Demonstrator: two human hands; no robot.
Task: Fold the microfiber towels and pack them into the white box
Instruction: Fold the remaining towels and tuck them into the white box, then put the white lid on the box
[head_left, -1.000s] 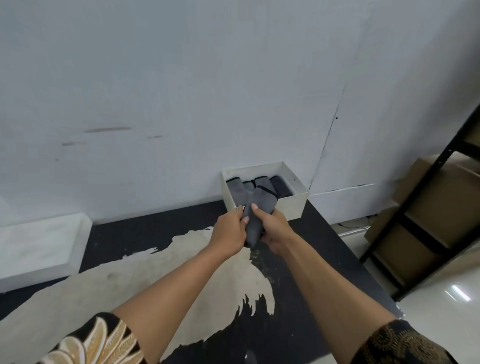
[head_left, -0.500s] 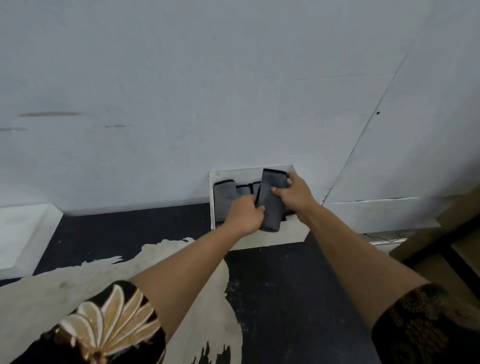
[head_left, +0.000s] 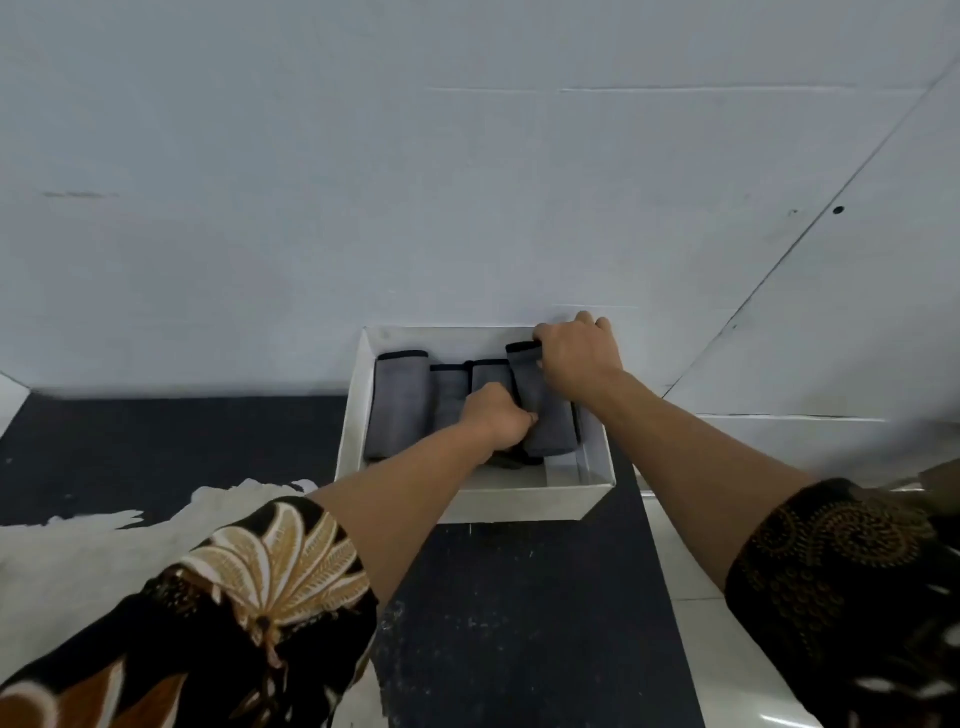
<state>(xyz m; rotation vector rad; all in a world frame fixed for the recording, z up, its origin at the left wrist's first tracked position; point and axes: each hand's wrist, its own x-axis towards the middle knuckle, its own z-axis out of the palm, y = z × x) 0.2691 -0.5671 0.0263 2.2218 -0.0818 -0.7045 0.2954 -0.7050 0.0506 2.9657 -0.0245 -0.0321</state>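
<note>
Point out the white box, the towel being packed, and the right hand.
white box (head_left: 514, 501): head view, bare front wall.
towel (head_left: 550, 428): head view, lower grey face.
right hand (head_left: 579, 358): head view, back of the hand.

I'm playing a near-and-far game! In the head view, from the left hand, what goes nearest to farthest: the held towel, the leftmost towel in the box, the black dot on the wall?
1. The held towel, right side of the white box, touching the left hand.
2. The leftmost towel, at the box's left side.
3. The black dot, high on the wall, far right.
</note>
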